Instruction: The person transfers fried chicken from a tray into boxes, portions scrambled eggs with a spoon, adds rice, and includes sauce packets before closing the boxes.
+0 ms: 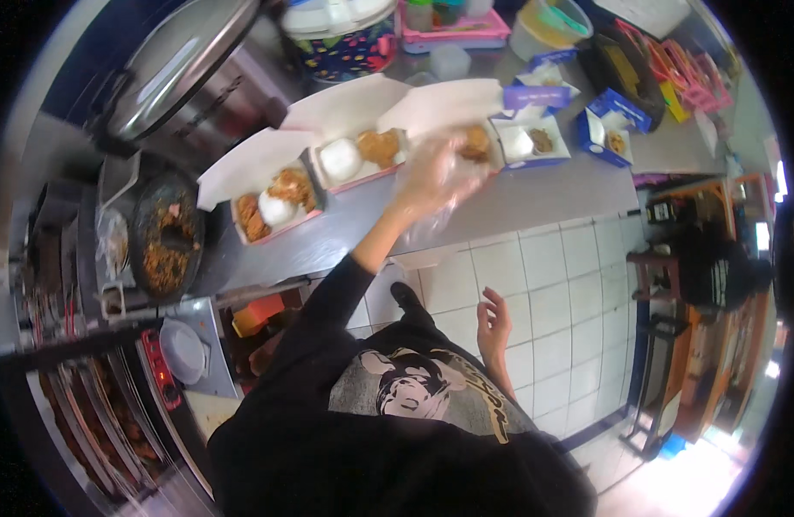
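Observation:
My left hand (432, 178), in a clear plastic glove and blurred, reaches over an open meal box (497, 158). Its fingers are at a piece of fried chicken (476, 142); whether they grip it is unclear, and the hand hides much of the box. To the left, another open box holds a white rice mound (341, 159) and fried chicken (379, 148). A third box (277, 234), farther left, has rice between two fried pieces. Bare and away from the counter, my right hand (494, 326) hangs over the tiled floor with its fingers apart, holding nothing.
Smaller blue boxes of food (539, 158) stand right on the steel counter (345, 223). A large lidded pot (203, 84) and a floral container (342, 52) are behind. A stone mortar (167, 239) sits left, above a heated food cabinet (106, 413). Someone in dark clothing (717, 274) is at far right.

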Motion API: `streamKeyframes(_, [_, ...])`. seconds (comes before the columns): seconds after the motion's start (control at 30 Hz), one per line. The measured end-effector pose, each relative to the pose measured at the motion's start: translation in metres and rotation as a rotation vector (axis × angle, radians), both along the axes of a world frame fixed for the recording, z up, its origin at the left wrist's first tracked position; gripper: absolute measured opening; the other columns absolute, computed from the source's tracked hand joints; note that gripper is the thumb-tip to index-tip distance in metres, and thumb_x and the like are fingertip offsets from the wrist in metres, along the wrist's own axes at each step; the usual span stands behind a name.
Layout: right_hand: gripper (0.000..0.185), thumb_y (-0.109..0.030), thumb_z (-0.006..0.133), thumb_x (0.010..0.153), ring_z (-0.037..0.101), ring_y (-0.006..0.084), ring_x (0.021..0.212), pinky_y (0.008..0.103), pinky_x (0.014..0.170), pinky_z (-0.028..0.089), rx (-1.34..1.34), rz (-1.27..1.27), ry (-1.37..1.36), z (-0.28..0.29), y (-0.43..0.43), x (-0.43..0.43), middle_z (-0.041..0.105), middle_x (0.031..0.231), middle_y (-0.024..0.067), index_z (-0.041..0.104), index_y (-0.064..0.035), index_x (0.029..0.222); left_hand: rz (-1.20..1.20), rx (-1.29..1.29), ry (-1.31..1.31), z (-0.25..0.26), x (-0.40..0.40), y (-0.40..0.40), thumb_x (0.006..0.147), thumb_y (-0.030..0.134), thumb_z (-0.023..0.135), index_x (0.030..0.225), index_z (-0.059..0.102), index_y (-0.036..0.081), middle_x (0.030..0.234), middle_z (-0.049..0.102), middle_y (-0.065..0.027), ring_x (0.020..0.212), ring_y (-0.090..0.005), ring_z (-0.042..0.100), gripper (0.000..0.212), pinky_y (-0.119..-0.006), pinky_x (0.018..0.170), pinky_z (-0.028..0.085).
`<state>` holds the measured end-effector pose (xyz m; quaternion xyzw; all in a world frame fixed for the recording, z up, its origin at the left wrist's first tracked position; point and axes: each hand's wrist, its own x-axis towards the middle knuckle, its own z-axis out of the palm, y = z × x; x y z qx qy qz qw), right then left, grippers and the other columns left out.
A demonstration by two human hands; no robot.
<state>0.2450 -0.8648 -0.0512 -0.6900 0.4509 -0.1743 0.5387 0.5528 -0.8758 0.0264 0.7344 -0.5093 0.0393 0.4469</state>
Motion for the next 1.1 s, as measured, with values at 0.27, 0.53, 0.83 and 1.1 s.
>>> streamKeyframes(0.27, [0.006,-0.007,0.059,0.094,0.055,0.0079,0.08,0.0221,0.07,0.043,0.554,0.797,-0.458,0.059,0.1,0.129,0.057,0.085,-0.0005,0.056,-0.0019,0.095,-0.106,-0.178,1.639,0.043,-0.14,0.304,0.094,0.035,0.059,0.138,0.039,0.004,0.134,0.048,-0.0105,0.118,-0.0213,0.051,0.058,-0.037,0.09,0.048])
streamKeyframes(0.53, [0.004,-0.001,0.058,0.091,0.049,0.0066,0.067,0.0215,0.059,0.039,0.6,1.459,-0.573,0.099,0.384,0.153,0.055,0.078,0.0001,0.057,-0.0015,0.087,0.389,-0.482,1.028,0.053,-0.371,0.533,0.095,0.053,0.044,0.151,0.015,0.011,0.156,0.019,-0.0137,0.141,-0.031,0.025,0.076,-0.049,0.112,0.026])
streamKeyframes(0.83, [0.018,-0.015,0.055,0.095,0.056,0.017,0.082,0.0281,0.071,0.044,0.36,2.101,-0.447,0.058,0.629,0.092,0.059,0.094,0.0096,0.057,-0.0037,0.11,0.78,-1.529,0.868,0.031,-0.514,0.616,0.095,0.058,0.035,0.152,0.013,0.02,0.157,0.015,-0.0143,0.143,-0.0345,0.019,0.071,-0.059,0.113,0.019])
streamKeyframes(1.1, [0.039,-0.013,0.066,0.082,0.057,0.0417,0.094,0.0458,0.08,0.047,-0.952,2.366,-0.578,0.033,0.624,0.138,0.054,0.109,0.0221,0.051,0.0007,0.115,0.785,-1.939,0.892,-0.041,-0.494,0.706,0.093,0.063,0.032,0.149,0.023,0.022,0.154,0.022,-0.0156,0.139,-0.0368,0.027,0.07,-0.069,0.107,0.023])
